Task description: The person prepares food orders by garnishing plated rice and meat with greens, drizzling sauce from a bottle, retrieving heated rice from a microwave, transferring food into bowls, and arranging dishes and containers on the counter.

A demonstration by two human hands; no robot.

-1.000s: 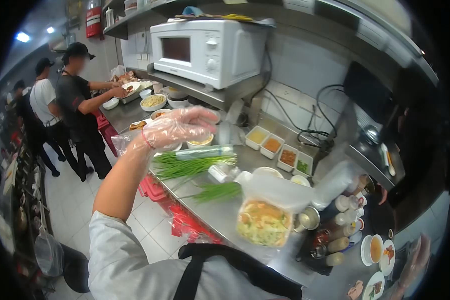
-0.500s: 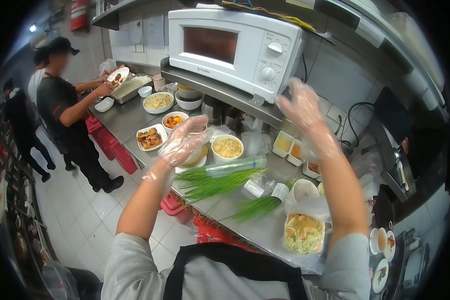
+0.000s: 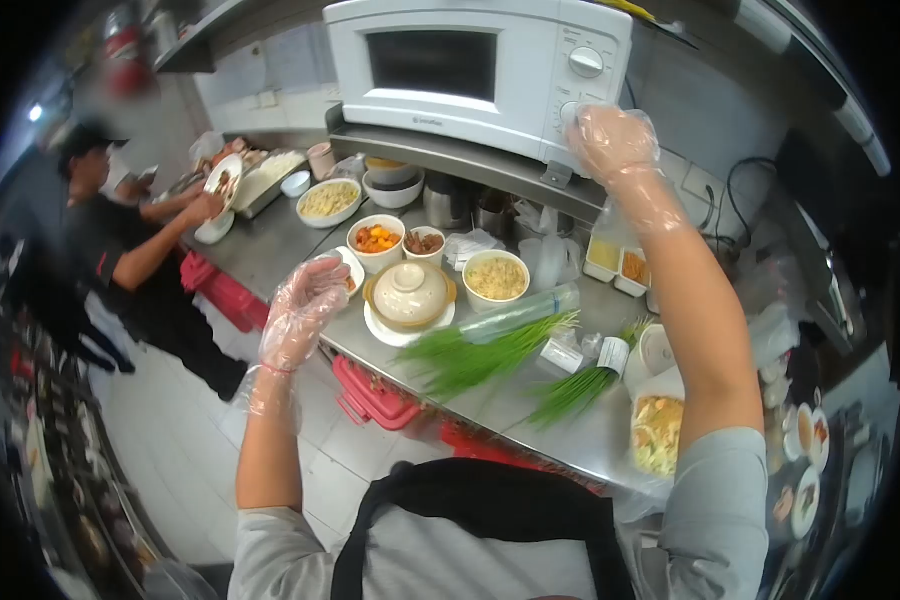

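Observation:
My right hand (image 3: 615, 145), in a clear plastic glove, is closed at the lower knob (image 3: 570, 112) of a white microwave (image 3: 430, 65). Its fingers cover part of that knob, while the upper knob (image 3: 586, 62) stays uncovered. The microwave's window is dark and its door is closed. My left hand (image 3: 305, 300), also gloved, hangs in the air with loosely bent fingers and nothing in it. It partly covers a white dish (image 3: 353, 268) of food. Just right of it, a lidded clay pot (image 3: 410, 293) sits on a white plate (image 3: 385, 333).
On the steel counter lie bundles of green chives (image 3: 490, 350), a bowl of fried rice (image 3: 496, 278) and a bowl of orange-yellow food (image 3: 377, 240). Small food tubs (image 3: 602, 257) stand under the shelf. A co-worker (image 3: 130, 225) tilts a dish at the far left. Red bins (image 3: 375, 395) are below.
My right hand has come down onto the lower knob. My left hand has moved left and down, uncovering the clay pot. The microwave window, reddish before, is dark now.

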